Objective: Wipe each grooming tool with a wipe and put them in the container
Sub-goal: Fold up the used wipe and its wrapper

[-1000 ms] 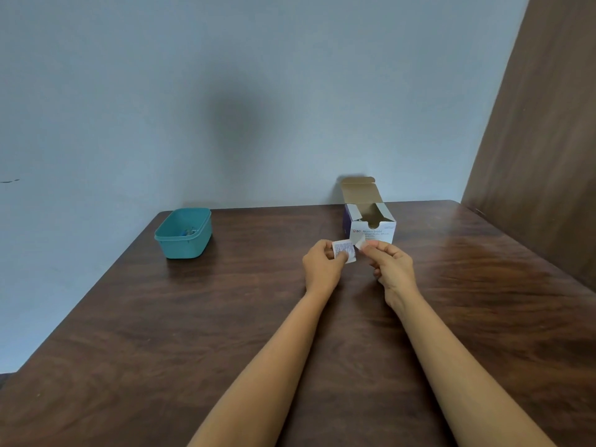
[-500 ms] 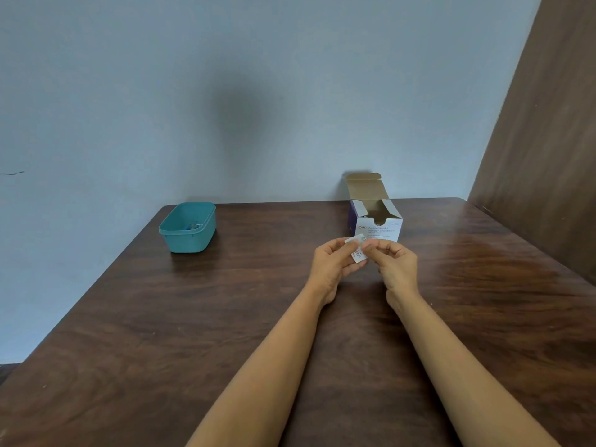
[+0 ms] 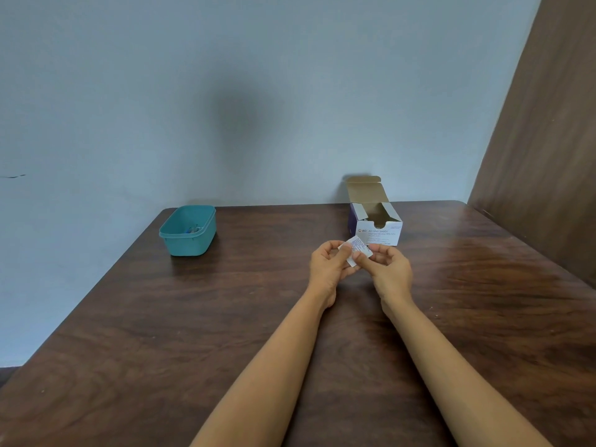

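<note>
A small white wipe packet point(image 3: 357, 246) with blue print is pinched between both hands above the table's middle. My left hand point(image 3: 329, 269) holds its left side with thumb and fingers. My right hand point(image 3: 388, 269) pinches its right side. Just behind the hands stands the open alcohol swab box point(image 3: 377, 225) with its lid flap up. A teal container point(image 3: 188, 230) sits at the far left of the table; small tools lie inside it, too small to tell apart.
The dark wooden table point(image 3: 225, 317) runs to a light blue wall at the back. A brown wooden panel point(image 3: 541, 140) stands along the right side. The table's left edge runs diagonally from the container toward me.
The packet has tilted and turned between the fingers, and both hands have shifted slightly toward me. The view has drifted a little.
</note>
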